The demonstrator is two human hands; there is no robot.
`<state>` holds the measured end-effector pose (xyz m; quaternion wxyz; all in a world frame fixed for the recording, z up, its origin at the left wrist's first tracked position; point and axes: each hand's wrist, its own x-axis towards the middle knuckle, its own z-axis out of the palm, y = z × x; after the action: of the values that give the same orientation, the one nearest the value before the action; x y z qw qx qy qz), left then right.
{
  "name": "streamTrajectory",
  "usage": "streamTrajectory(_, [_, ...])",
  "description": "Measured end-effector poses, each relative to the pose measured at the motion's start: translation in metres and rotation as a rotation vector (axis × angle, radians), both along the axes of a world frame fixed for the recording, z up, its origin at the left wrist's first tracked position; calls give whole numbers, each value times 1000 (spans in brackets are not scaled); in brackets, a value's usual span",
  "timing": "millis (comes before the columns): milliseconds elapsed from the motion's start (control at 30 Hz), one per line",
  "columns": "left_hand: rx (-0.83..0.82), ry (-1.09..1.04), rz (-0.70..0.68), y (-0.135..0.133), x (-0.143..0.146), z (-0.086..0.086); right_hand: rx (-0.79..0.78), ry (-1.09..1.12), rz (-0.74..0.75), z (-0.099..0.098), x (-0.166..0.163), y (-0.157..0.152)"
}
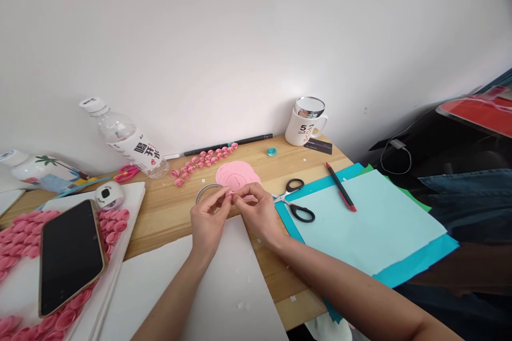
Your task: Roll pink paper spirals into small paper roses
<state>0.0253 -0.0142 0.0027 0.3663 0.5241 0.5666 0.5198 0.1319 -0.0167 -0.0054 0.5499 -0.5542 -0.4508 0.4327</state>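
Observation:
My left hand (208,218) and my right hand (256,208) meet over the wooden table (168,213), fingertips pinched together on a small pink paper piece (231,196). Just behind them lies a pink paper disc cut in a spiral (238,175). A clear tape roll (206,192) sits right by my left fingers. A row of several small pink paper roses (202,160) lies further back, and one small teal rose (272,151) beyond the disc.
Black-handled scissors (298,203) and a red pen (341,186) rest on teal and light blue paper sheets (372,218) at right. A phone (70,256) lies on a white board with pink roses (116,224) at left. A bottle (124,138), mug (306,122), white sheet (224,287).

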Motion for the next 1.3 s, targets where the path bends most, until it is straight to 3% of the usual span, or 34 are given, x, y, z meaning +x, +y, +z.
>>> streamTrajectory(200, [-8,-12,-33,1,-2,-2,36,-61,9,-4,1,3])
streamTrajectory(333, [16,8,-20,6,-10,0,130,-146,172,-6,8,10])
streamTrajectory(567, [74,113,130,15,-30,4,380,-782,495,-19,17,19])
streamTrajectory(700, [185,244,121,15,-32,-1,356,-838,561,-15,17,19])
streamTrajectory(1033, [353,227,98,11,-29,7,399,-438,468,-6,24,19])
streamTrajectory(1133, [344,186,96,6,-23,8,403,-182,438,-2,18,16])
streamTrajectory(1300, [375,109,154,1,-17,10,107,396,357,1,9,14])
